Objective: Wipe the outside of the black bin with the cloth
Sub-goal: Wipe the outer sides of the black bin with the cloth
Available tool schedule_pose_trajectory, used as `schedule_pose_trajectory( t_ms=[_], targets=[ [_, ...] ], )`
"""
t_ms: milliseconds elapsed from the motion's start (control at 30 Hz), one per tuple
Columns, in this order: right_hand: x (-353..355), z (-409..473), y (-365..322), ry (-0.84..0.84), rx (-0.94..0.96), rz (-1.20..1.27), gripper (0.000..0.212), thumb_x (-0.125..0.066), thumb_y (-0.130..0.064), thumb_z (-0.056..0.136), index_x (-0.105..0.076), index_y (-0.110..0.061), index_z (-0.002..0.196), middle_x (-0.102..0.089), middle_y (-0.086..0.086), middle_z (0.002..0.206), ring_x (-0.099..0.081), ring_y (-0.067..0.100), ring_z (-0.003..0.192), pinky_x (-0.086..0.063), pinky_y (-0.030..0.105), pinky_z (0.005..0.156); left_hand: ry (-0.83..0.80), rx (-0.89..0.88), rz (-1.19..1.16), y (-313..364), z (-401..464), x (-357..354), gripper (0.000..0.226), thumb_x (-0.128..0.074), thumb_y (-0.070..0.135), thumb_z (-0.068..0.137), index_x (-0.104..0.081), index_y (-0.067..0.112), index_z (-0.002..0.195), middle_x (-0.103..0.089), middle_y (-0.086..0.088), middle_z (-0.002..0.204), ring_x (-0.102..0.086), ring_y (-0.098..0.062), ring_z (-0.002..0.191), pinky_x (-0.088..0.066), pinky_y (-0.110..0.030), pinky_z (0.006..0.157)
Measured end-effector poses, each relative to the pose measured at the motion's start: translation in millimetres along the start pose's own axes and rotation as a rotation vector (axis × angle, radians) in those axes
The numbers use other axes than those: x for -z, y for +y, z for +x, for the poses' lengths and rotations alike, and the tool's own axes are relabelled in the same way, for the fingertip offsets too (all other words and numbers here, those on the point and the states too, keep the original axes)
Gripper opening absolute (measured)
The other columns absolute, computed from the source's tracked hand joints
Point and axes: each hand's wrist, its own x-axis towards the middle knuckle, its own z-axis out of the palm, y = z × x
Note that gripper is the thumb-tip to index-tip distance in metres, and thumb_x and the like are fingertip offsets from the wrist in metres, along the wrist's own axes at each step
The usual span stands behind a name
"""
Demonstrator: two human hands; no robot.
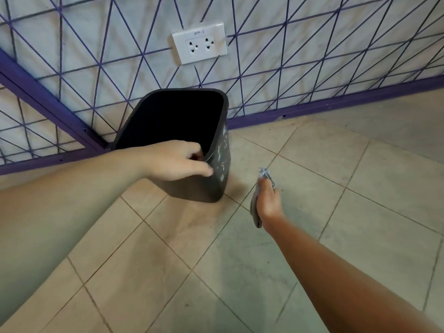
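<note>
The black bin (217, 162) stands on the tiled floor in the corner, tilted toward me, with pale smears on its right side. My left hand (179, 161) grips its near rim, fingers curled inside and thumb on the outside wall. My right hand (268, 200) is to the right of the bin, a short gap from it, and holds a grey cloth (255, 207) that hangs below the palm and sticks out past the fingertips.
A wall with purple diagonal lines and a purple skirting (336, 106) runs behind the bin. A white double socket (200, 43) sits on the wall above it. Beige floor tiles (360, 188) spread to the right and toward me.
</note>
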Motion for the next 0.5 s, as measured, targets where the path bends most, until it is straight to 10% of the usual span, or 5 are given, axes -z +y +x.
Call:
schedule_pose_trajectory(
  t_ms=[67, 200, 367, 500],
  targets=[
    [-10, 2, 3, -0.048, -0.035, 0.058, 0.067, -0.032, -0.072, 0.109, -0.066, -0.015, 0.110, -0.065, -0.011, 0.080, -0.060, 0.019, 0.093, -0.050, 0.040, 0.105, 0.101, -0.013, -0.002, 11, 8, -12, 0.088, -0.034, 0.093, 0.073, -0.065, 0.016, 0.102, -0.070, -0.007, 0.111, -0.066, -0.025, 0.102, -0.052, -0.049, 0.096],
    [-27, 18, 18, -0.114, -0.018, 0.030, 0.059, -0.025, -0.095, 0.065, -0.031, -0.038, 0.080, -0.050, -0.030, 0.037, -0.043, 0.000, 0.061, -0.045, 0.032, 0.089, 0.295, -0.015, 0.090, 11, 16, -33, 0.078, -0.015, 0.073, 0.094, -0.066, 0.016, 0.107, -0.072, -0.006, 0.102, -0.067, -0.027, 0.095, -0.055, -0.049, 0.088],
    [-50, 27, -2, -0.143, -0.057, 0.106, 0.067, -0.033, -0.098, 0.084, -0.051, -0.034, 0.087, -0.062, -0.008, 0.082, -0.051, 0.013, 0.076, -0.040, 0.026, 0.071, 0.404, -0.117, 0.174, 16, 19, -38, 0.064, -0.019, 0.051, 0.104, -0.065, 0.015, 0.078, -0.063, -0.005, 0.065, -0.065, -0.020, 0.064, -0.056, -0.043, 0.067],
    [-81, 22, -26, -0.182, -0.039, 0.379, 0.058, -0.040, -0.051, 0.117, -0.057, -0.013, 0.158, -0.070, 0.007, 0.132, -0.064, 0.026, 0.130, -0.055, 0.031, 0.101, 0.408, -0.145, 0.237, 15, 24, -37, 0.059, -0.019, 0.053, 0.098, -0.047, 0.016, 0.061, -0.049, -0.003, 0.054, -0.053, -0.025, 0.054, -0.040, -0.039, 0.057]
  ],
)
